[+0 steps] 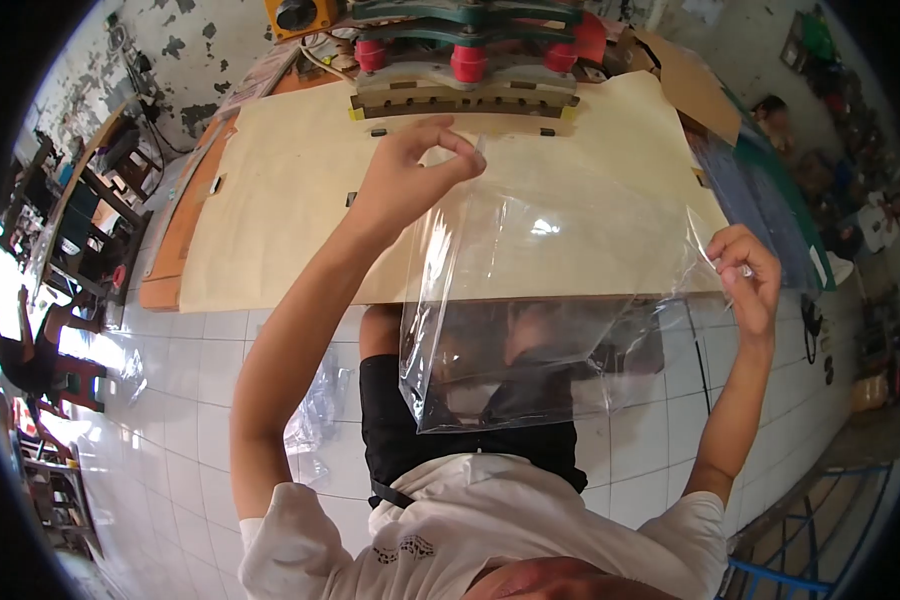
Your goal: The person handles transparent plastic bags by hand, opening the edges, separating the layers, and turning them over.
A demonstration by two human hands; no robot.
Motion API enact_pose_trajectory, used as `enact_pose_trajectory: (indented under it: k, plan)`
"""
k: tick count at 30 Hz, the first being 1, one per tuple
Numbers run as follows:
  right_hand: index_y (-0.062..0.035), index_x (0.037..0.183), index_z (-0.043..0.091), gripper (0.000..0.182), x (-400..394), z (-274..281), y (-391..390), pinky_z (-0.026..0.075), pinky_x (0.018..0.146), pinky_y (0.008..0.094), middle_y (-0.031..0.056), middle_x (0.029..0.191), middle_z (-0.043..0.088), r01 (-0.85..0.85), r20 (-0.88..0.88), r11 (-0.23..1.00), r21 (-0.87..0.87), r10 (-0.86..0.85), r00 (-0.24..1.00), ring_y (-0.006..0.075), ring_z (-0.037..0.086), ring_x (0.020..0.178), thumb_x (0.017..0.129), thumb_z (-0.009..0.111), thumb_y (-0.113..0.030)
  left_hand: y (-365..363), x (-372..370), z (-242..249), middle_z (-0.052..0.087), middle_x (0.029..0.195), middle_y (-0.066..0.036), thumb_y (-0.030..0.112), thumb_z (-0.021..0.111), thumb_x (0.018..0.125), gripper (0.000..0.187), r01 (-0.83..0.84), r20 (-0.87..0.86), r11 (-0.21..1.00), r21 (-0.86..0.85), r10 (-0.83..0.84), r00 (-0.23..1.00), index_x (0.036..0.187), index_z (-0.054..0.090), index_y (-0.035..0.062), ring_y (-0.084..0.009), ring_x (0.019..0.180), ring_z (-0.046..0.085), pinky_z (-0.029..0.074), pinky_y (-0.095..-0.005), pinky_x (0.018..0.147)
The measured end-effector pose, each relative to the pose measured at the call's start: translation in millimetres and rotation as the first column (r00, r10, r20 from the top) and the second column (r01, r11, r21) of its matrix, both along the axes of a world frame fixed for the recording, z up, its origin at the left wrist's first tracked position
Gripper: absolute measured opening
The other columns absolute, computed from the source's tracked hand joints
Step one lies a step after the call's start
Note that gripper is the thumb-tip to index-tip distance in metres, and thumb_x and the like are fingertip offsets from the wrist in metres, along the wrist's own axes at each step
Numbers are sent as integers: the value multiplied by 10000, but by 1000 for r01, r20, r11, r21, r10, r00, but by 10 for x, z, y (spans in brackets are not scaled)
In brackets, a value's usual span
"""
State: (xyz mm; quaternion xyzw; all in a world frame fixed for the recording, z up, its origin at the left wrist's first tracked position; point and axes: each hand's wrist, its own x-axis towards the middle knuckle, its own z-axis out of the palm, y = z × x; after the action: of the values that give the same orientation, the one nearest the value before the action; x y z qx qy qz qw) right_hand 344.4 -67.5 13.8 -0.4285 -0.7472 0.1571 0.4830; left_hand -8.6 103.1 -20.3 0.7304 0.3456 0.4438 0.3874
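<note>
A large clear plastic bag (530, 260) is stretched between my two hands, partly over the table and partly over my lap. My left hand (420, 175) pinches its far left corner between thumb and fingertips, just in front of the machine. At the right edge of the bag, my right hand (750, 272) grips the film with its fingers curled in. The bag's lower edge hangs past the table's front edge. Beneath it, the tabletop is covered by a pale yellow sheet (280, 200).
A green machine (467, 35) with red knobs and a low metal bar stands at the table's back. Cardboard (685, 85) leans at the back right, beside stacked clear plastic (745, 190). More clear film (315, 425) lies on the tiled floor. Other people sit at far left and right.
</note>
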Motion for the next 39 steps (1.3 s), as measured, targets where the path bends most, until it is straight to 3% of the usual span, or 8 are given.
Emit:
enact_pose_trajectory:
  k: [2,10,13,15,18,24,31,39]
  plan:
    - [-10,724,518,160,-43,14,-18,387,749,286,134,847,562,5,21,1000,-1,-5,1000,177,506,805,749,581,-156,-179,-93,15,443,1359,-209,108,687,765,124,-71,76,997,30,69,995,829,685,2,-276,1252,458,386,-356,1001]
    - [-4,755,539,81,-192,111,128,407,779,310,131,875,589,9,51,998,-60,-6,999,193,538,841,750,583,-73,-222,-142,-223,497,1300,-178,45,678,783,76,-74,240,994,-74,90,967,837,665,-7,-204,1038,580,470,-320,888]
    - [0,844,572,92,-346,198,202,432,803,345,130,932,610,154,347,988,-13,-140,927,243,576,878,762,591,-39,-283,-80,-173,515,1275,-169,44,673,787,81,-82,301,989,-126,117,946,840,655,-14,-168,957,597,488,-288,832]
    - [-8,961,593,200,-655,246,225,450,818,373,133,1003,613,317,582,913,258,-409,703,300,586,926,776,631,-72,-335,-27,-123,515,1276,-176,45,667,792,80,-84,333,987,-140,127,934,838,644,-17,-167,960,597,492,-292,827]
    - [-8,1086,591,324,-1101,274,277,449,857,363,150,1084,599,238,666,914,329,-403,627,321,584,960,777,656,-79,-489,52,-27,518,1266,-173,29,661,795,72,-115,287,991,-63,128,949,834,633,-25,-158,946,599,503,-294,827]
    - [-52,1065,606,288,-1609,156,439,493,771,369,120,956,629,68,277,991,118,-99,956,293,618,874,798,674,-136,-971,127,150,540,1186,-168,-20,649,769,71,13,478,999,42,-31,878,831,652,-53,-237,1043,617,521,-297,877]
    - [0,891,658,132,-1693,106,454,493,598,248,82,798,646,-36,39,991,130,31,999,145,614,700,769,709,-1,-1007,28,49,606,1113,-172,-26,647,802,120,82,465,996,20,-82,882,912,626,-68,-198,1046,609,491,-297,921]
    - [-9,844,681,78,-1714,91,430,469,563,229,64,772,656,-28,-65,998,53,31,997,128,601,656,771,707,-5,-1056,39,91,654,1011,-162,-12,632,859,126,114,463,993,-27,-89,882,965,596,-71,-166,1001,623,494,-278,902]
